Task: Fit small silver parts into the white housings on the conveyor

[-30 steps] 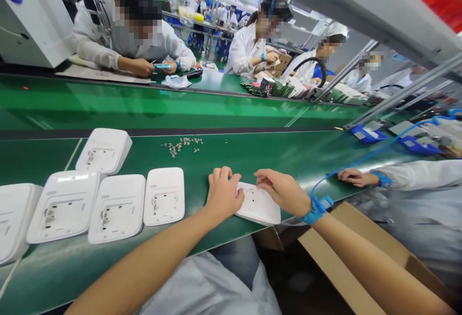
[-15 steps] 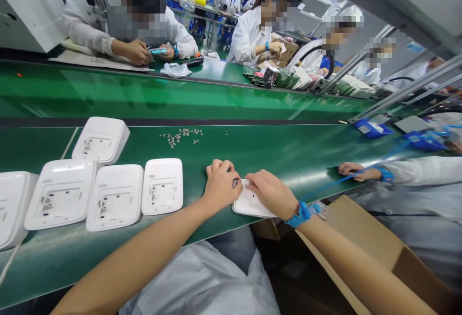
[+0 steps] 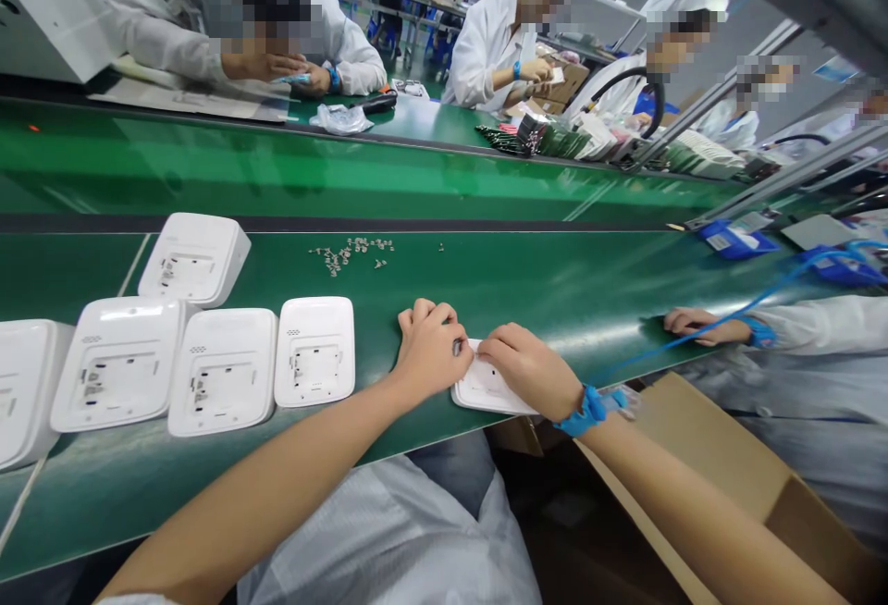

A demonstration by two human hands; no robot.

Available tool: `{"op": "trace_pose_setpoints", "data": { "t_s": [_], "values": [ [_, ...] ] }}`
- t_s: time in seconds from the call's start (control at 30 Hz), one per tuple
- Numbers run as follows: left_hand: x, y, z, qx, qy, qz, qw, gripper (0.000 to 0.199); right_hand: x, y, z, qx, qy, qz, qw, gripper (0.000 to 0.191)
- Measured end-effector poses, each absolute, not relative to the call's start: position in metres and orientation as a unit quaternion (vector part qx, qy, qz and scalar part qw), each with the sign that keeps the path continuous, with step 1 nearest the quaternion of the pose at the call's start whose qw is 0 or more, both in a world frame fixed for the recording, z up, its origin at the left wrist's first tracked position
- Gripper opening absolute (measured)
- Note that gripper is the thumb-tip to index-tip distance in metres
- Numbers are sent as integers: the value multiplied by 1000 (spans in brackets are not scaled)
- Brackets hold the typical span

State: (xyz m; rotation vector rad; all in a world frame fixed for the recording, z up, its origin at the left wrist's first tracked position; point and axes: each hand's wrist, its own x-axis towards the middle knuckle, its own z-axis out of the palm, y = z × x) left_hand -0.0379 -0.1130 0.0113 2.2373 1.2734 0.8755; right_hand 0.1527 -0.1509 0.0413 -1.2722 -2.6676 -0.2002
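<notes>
I had both hands down on one white housing [image 3: 486,390] lying flat at the near edge of the green belt [image 3: 555,290] — the left hand [image 3: 431,348] curled with fingertips pinched on a small part at the housing's top edge, the right hand [image 3: 533,370] bent over it, fingers pressed on its upper face. A blue wrist strap [image 3: 588,409] circled my right wrist. To the left lay a row of like housings [image 3: 315,351]; beyond them, loose screws [image 3: 347,255]. A co-worker's hand [image 3: 697,326] rested on the belt, well apart.
</notes>
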Motion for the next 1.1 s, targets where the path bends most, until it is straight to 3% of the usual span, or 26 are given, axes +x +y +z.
{"op": "trace_pose_setpoints", "data": {
  "t_s": [0.1, 0.17, 0.27, 0.53, 0.87, 1.1],
  "values": [
    [-39, -113, 14, 813, 446, 301, 221, 5, 150, -151, 42, -447, -888, -63, 87, 15],
    [-40, -114, 15, 824, 436, 286, 220, 12, 148, -151, 43, -460, -881, -50, 97, 15],
    [-41, -115, 17, 833, 435, 270, 211, 22, 147, -156, 44, -485, -861, -14, 151, 11],
    [-40, -115, 16, 838, 439, 250, 205, 22, 146, -176, 35, -531, -803, -18, 270, 10],
    [-39, -116, 19, 840, 448, 232, 201, 23, 141, -180, 35, -514, -810, -56, 277, 17],
    [-38, -116, 20, 841, 449, 224, 204, 24, 143, -179, 36, -507, -814, -61, 277, 13]
  ]
}}
